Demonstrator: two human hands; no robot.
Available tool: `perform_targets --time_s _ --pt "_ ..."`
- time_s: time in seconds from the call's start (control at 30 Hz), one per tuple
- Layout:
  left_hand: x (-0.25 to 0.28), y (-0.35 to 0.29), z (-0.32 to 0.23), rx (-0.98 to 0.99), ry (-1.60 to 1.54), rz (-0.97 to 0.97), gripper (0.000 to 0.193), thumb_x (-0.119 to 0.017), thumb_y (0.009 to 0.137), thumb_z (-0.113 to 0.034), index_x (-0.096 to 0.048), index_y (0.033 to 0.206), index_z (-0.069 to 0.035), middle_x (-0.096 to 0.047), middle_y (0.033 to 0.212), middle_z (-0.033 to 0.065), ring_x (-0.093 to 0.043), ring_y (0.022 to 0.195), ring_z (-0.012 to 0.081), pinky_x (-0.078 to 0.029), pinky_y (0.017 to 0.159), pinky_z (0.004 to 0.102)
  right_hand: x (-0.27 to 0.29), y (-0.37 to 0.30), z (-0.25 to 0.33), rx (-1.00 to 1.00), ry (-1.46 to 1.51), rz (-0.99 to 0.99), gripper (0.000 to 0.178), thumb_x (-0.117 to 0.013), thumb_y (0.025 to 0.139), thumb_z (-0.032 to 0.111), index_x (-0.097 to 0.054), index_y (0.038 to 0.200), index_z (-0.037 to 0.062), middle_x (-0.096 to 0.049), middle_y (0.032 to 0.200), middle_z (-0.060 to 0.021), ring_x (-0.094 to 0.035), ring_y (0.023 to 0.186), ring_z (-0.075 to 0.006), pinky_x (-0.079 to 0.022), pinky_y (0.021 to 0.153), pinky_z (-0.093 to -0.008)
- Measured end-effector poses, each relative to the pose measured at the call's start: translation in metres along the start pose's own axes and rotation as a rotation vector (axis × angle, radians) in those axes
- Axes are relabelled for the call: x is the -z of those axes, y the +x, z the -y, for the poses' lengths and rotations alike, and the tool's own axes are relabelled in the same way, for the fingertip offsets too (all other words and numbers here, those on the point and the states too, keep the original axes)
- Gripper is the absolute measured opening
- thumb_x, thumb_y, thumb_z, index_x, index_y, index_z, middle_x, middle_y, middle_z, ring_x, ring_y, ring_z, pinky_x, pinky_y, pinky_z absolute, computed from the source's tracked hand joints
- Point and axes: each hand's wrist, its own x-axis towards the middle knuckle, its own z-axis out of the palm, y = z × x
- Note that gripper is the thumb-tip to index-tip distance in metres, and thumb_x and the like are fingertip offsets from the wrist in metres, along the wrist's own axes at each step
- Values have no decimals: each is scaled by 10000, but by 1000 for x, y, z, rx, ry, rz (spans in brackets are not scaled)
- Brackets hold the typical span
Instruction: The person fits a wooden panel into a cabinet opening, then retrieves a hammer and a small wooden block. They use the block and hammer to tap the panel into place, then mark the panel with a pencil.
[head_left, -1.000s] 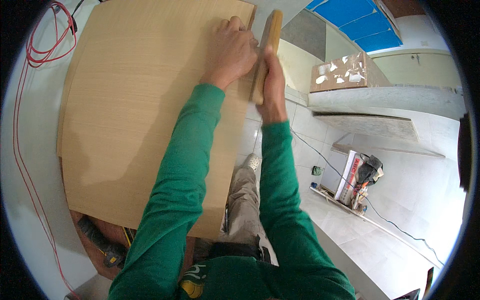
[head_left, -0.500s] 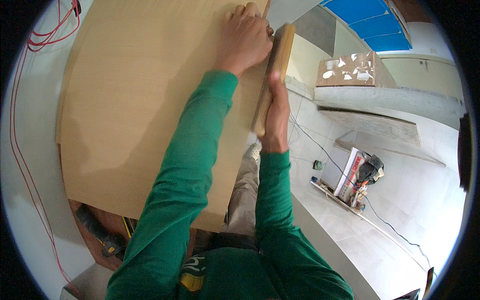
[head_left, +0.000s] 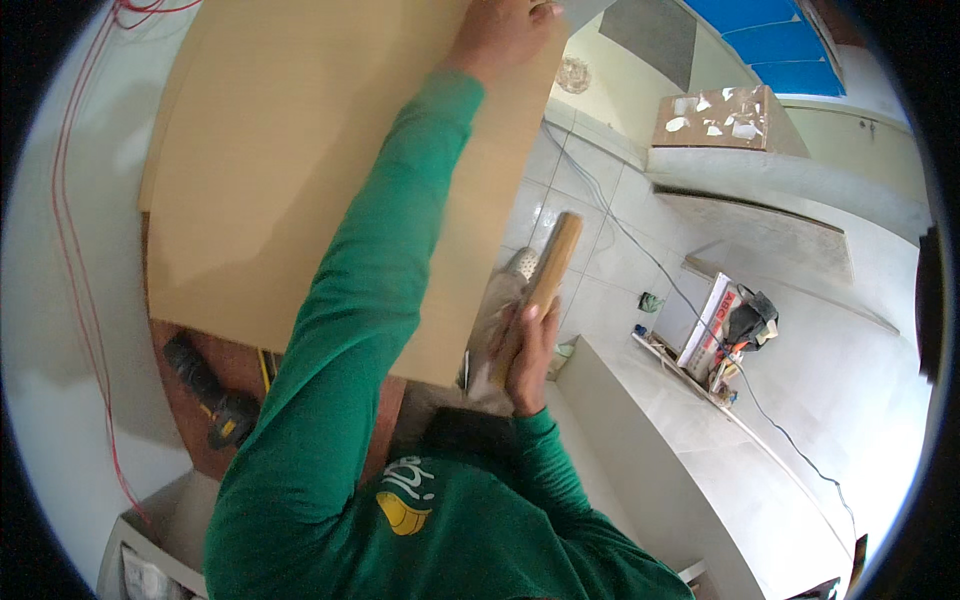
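A large light wood-faced board (head_left: 260, 190) lies in front of me, its right edge running away from me. My left hand (head_left: 505, 35) is at the far right of the board, fingers curled near that edge. The top of the picture cuts it off, and what the fingers hold, if anything, cannot be made out. Off the board's near right corner, my right hand (head_left: 535, 355) grips a long wooden block (head_left: 558, 260) by its near end. The block tilts up and away, apart from the board.
A black-and-yellow power tool (head_left: 215, 395) lies on a brown surface beneath the board's near left. Red wires (head_left: 70, 240) hang along the left wall. On the right are a ledge with a patched carton (head_left: 715, 120), a cable (head_left: 680, 285) and a black bag (head_left: 750, 322).
My right hand has drawn the wooden block back toward me, away from the board's right edge. My left hand shows farther up in the picture, and the whole view has shifted slightly.
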Motion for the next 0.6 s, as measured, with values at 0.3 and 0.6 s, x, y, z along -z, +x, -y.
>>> perform_targets --time_s 0.3,0.6 --pt "79 -246 -118 123 474 227 607 -652 1062 -404 -556 1632 -220 -458 1717 149 -371 1613 398 -221 1322 665 4 9 26 28 151 29 366 -558 1151 485 -459 1176 134 -599 886 -52 -599 629 -141 -508 517 -310" --pt "65 -246 -98 60 613 302 545 -482 1155 -438 -473 1690 -332 -345 1805 57 -300 1661 377 -195 1339 654 -35 5 31 30 167 156 415 -550 1156 501 -501 1274 105 -614 901 -44 -630 727 -141 -517 588 -302"
